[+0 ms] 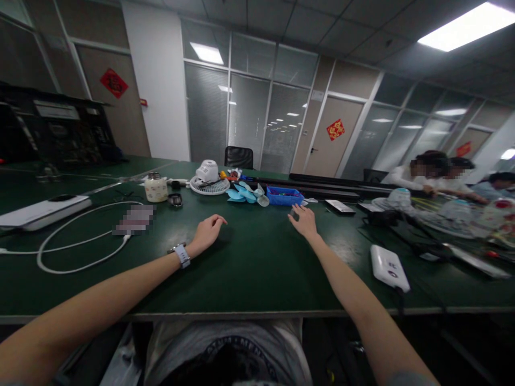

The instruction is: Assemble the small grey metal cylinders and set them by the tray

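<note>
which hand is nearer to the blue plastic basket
Right. The right hand is at the near right corner of the blue plastic basket, contact unclear; the left hand is farther off, to the basket's left and closer to the person.

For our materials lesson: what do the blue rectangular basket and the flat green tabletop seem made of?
The blue rectangular basket: probably plastic, seemingly matte, judging by its even, bright colour. The flat green tabletop: smooth, slightly glossy, given its soft reflections; perhaps laminate or rubber.
</note>
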`<state>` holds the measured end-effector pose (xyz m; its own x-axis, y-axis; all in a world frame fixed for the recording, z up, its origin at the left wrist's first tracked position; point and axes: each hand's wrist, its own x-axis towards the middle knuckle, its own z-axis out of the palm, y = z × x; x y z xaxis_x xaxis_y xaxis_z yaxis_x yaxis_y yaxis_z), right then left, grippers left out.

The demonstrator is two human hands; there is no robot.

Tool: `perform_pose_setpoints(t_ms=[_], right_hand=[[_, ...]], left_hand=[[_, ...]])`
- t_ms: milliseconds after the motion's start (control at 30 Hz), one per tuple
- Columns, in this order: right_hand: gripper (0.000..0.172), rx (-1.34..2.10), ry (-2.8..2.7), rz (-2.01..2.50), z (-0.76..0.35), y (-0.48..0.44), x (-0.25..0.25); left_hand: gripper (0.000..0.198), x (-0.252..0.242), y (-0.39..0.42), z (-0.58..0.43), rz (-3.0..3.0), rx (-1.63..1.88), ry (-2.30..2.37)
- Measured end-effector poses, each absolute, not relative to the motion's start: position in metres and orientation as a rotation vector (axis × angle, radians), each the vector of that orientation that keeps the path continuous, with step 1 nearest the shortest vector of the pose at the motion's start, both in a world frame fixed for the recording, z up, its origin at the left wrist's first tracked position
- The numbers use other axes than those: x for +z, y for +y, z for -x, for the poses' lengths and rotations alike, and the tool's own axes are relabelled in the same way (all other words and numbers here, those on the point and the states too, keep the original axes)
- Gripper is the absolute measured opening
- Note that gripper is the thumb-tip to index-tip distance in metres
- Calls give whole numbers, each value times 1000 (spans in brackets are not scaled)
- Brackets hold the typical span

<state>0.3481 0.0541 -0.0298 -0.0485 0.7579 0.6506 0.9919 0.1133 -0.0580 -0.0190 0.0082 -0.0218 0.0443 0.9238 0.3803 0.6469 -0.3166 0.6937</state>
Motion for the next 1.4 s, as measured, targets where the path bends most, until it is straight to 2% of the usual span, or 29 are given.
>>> perform_pose_setpoints(t_ms=[500, 667, 933, 1067, 1267, 1400], right_hand=[[43, -534, -1845, 1715, -350, 52, -31], [38, -580, -1628, 1698, -355, 49, -26], [47, -264, -1433, 1871, -379, 50, -34], [43, -277, -1402, 1865, -384, 47, -33], [39, -327, -1391, 1582, -340, 34, -13], [46, 49, -1604, 1293, -271, 18, -15]], left_hand=[[37, -21, 7, 18, -1995, 1135, 1572], [38, -20, 7, 18, -2010, 1123, 1582], [38, -20, 6, 18, -2027, 1094, 1562], [38, -20, 7, 17, -2041, 1104, 1554], [37, -22, 8, 18, -2016, 1101, 1523], [37, -20, 5, 18, -2075, 1138, 1450]])
